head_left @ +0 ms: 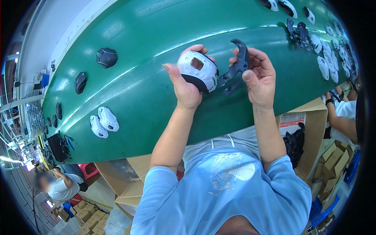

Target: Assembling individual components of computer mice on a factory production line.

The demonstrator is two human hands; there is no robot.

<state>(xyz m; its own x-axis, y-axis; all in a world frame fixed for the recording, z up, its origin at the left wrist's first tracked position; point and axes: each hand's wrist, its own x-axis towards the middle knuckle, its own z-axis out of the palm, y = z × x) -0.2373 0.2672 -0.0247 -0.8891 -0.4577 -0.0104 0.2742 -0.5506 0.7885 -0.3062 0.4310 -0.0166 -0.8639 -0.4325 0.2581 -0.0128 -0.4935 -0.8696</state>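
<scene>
Above the green table, my left hand [185, 91] cups a white plastic shell [188, 67], rounded like a computer mouse casing. It has a squarish opening in its top and a black band along its near edge. Just to its right, my right hand [261, 85] pinches a black forked plastic part [243, 56] between thumb and fingers. One end curves up and away from me, while two prongs point toward the shell. The prongs are close to the shell's right side; whether they touch it I cannot tell.
Two white shells [107, 119] lie at the left on the green table [156, 117]. Farther left are black mouse-shaped pieces [106, 57]. Many white shells [323, 67] and black parts [300, 36] spread across the far right. An open carton [316, 129] with black parts stands at the near edge.
</scene>
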